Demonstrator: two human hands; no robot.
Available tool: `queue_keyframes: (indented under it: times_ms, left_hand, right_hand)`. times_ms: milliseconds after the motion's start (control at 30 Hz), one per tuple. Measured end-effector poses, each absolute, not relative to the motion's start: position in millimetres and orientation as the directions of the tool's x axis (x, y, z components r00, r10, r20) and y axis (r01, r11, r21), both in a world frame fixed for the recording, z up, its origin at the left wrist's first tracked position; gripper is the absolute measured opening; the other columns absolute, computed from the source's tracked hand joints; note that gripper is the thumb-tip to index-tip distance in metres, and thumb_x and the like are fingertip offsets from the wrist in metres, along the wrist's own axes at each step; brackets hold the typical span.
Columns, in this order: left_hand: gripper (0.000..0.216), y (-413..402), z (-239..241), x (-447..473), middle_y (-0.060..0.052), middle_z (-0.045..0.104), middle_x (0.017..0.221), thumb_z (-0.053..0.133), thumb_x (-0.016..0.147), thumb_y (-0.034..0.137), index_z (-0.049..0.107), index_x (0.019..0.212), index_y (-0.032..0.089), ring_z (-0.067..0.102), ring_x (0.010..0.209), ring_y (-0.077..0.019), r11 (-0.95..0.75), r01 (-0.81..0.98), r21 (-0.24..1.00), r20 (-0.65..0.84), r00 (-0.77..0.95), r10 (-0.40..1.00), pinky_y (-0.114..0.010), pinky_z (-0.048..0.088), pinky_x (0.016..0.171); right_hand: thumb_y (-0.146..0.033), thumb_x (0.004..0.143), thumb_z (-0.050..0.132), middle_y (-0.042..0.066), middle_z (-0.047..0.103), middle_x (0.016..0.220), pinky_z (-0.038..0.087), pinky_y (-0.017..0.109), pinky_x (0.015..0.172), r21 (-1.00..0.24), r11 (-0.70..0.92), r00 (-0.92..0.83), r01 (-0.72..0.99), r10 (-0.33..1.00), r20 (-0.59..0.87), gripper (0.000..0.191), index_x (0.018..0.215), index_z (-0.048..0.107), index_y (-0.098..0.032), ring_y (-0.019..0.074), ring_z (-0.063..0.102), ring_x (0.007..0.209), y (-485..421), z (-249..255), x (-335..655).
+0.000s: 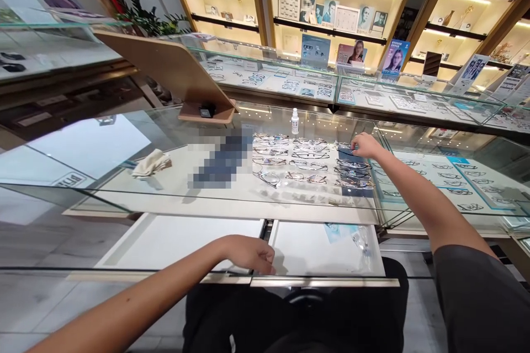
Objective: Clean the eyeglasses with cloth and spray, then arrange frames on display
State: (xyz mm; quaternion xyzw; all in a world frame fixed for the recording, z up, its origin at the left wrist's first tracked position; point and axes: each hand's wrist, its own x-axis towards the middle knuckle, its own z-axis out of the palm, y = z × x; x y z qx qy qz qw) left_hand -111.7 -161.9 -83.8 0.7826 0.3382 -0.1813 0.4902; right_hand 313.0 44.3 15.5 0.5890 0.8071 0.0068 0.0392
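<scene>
Eyeglasses at the top of the rightmost column sit at nine o'clock from the person's right hand, basically at the fingertips. Fingers are bent down, but honestly can't tell if they're pinching the frame. More pairs run down toward six and seven o'clock. Left hand is loosely curled over the open white drawers, can't tell its grip either. White spray bottle's around one o'clock from it.

Here's the glass counter: beige cloth on the left, wooden stand far left, white bottle far side, eyeglasses rowed up centre to right!
</scene>
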Motion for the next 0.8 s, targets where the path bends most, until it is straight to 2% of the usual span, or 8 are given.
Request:
queue_keyframes:
  times_ms: [100,233,400,467,533,600,667,800]
  left_hand:
    - [0.057,-162,-82,-109,-0.002,0.058,0.076,0.067,0.081,0.078,0.057,0.08,0.022,0.05,0.072,-0.0205,-0.181,0.735,0.654,-0.69,0.677,0.257,-0.03,0.037,0.067]
    - [0.053,-160,-75,-106,-0.001,0.052,0.074,0.065,0.084,0.073,0.052,0.078,0.022,0.044,0.07,-0.0188,-0.197,0.724,0.661,-0.676,0.689,0.26,-0.03,0.032,0.066]
    - [0.047,-159,-71,-101,0.0,0.045,0.074,0.062,0.086,0.066,0.046,0.078,0.022,0.039,0.069,-0.0168,-0.247,0.708,0.662,-0.672,0.706,0.223,-0.03,0.03,0.065]
    - [0.046,-159,-70,-100,0.0,0.044,0.075,0.062,0.086,0.065,0.045,0.078,0.022,0.038,0.07,-0.0169,-0.237,0.714,0.659,-0.679,0.7,0.222,-0.03,0.029,0.066]
    - [0.046,-159,-70,-100,0.0,0.044,0.075,0.062,0.085,0.064,0.045,0.078,0.022,0.038,0.07,-0.0171,-0.222,0.729,0.647,-0.692,0.684,0.23,-0.03,0.029,0.066]
    - [0.046,-159,-71,-101,0.0,0.044,0.075,0.063,0.084,0.064,0.046,0.078,0.022,0.038,0.071,-0.0173,-0.211,0.738,0.641,-0.7,0.674,0.236,-0.03,0.029,0.066]
    - [0.045,-159,-72,-102,0.0,0.044,0.074,0.064,0.084,0.063,0.047,0.077,0.022,0.038,0.071,-0.0174,-0.202,0.736,0.646,-0.698,0.677,0.233,-0.03,0.029,0.067]
    - [0.048,-160,-73,-105,-0.001,0.044,0.074,0.064,0.085,0.066,0.048,0.077,0.021,0.038,0.071,-0.0171,-0.194,0.732,0.653,-0.695,0.681,0.231,-0.029,0.03,0.068]
  right_hand:
    - [-0.017,0.089,0.073,0.01,0.082,0.12,0.05,0.037,0.106,0.044,0.293,-0.291,0.955,0.956,-0.042,0.017,0.102,0.084,-0.016,0.0303,0.064,0.126,44,14,308]
    - [-0.014,0.09,0.071,0.011,0.083,0.116,0.052,0.035,0.101,0.013,0.222,-0.222,0.975,0.975,0.01,0.016,0.097,0.085,-0.016,0.03,0.069,0.121,43,16,306]
    - [-0.016,0.09,0.072,0.011,0.083,0.101,0.054,0.032,0.084,-0.063,0.067,-0.063,0.996,0.996,0.068,0.018,0.1,0.086,-0.014,0.0282,0.075,0.097,44,36,320]
    - [-0.019,0.09,0.071,0.011,0.083,0.102,0.055,0.033,0.085,-0.181,0.057,-0.031,0.982,0.989,0.142,0.019,0.101,0.086,-0.013,0.0277,0.075,0.095,39,50,327]
    - [-0.023,0.089,0.072,0.011,0.082,0.102,0.056,0.036,0.09,-0.391,0.139,-0.043,0.91,0.969,0.245,0.019,0.099,0.085,-0.012,0.0276,0.074,0.096,28,67,328]
    - [-0.028,0.085,0.075,0.01,0.08,0.1,0.056,0.04,0.095,-0.571,0.309,-0.141,0.76,0.937,0.319,0.019,0.094,0.083,-0.014,0.0268,0.073,0.097,10,85,319]
    - [-0.033,0.082,0.078,0.007,0.079,0.099,0.055,0.042,0.099,-0.644,0.475,-0.356,0.599,0.879,0.317,0.018,0.09,0.081,-0.017,0.0255,0.073,0.1,-18,102,297]
    - [-0.024,0.082,0.079,0.002,0.081,0.103,0.056,0.038,0.101,-0.722,0.575,-0.797,0.384,0.602,0.056,0.008,0.089,0.082,-0.021,0.022,0.074,0.104,-84,114,228]
